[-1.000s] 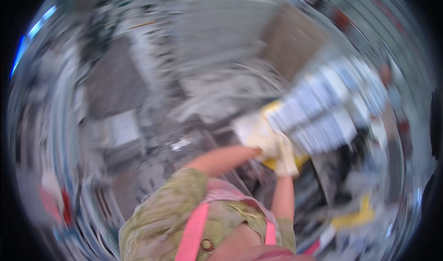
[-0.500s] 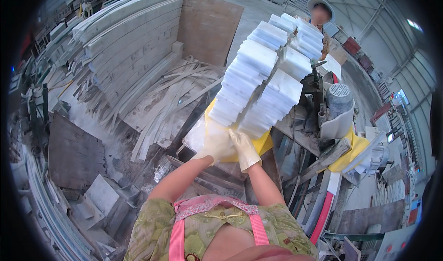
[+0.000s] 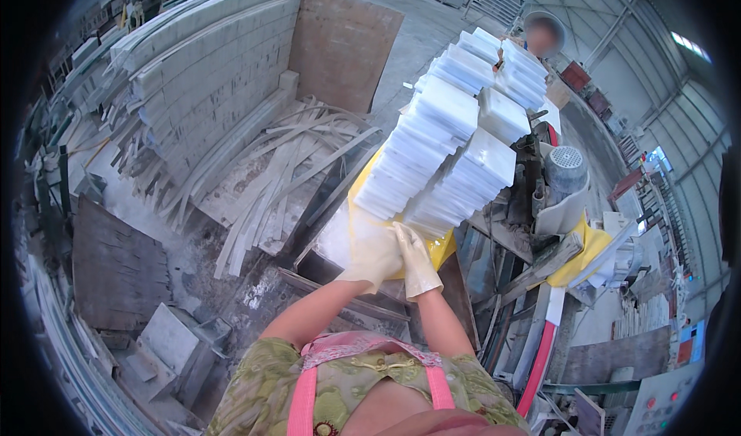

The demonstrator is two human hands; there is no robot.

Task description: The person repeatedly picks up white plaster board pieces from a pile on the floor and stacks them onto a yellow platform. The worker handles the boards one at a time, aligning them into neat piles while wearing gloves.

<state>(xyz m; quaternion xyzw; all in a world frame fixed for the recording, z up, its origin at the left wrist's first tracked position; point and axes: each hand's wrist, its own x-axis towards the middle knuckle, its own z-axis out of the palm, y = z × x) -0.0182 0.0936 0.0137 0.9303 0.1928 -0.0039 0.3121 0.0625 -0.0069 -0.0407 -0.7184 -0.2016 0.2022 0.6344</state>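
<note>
My two hands wear cream rubber gloves and sit close together at the near end of the stacked slabs. My left hand (image 3: 377, 252) is smeared by motion over the pale near surface, so its fingers do not show clearly. Just beside it, my right hand (image 3: 417, 257) points its stretched fingers at the stack and seems to touch the left. Beyond them, polished white stone tiles (image 3: 421, 147) stand in two long rows of tilted, overlapping piles. Yellow sheeting (image 3: 363, 175) lies beneath the tiles and shows around their edges.
Left, long stone strips (image 3: 216, 50) form a high pile, with loose offcuts (image 3: 270, 181) beside it. A brown board (image 3: 340, 42) stands behind. On the right is a motor (image 3: 566, 166) among machine parts. Another person (image 3: 540, 36) is behind the tiles.
The view has shifted slightly, so the tiles sit a little farther right. My hands have moved slightly right within the picture and remain close together. The other person shows less behind the tiles.
</note>
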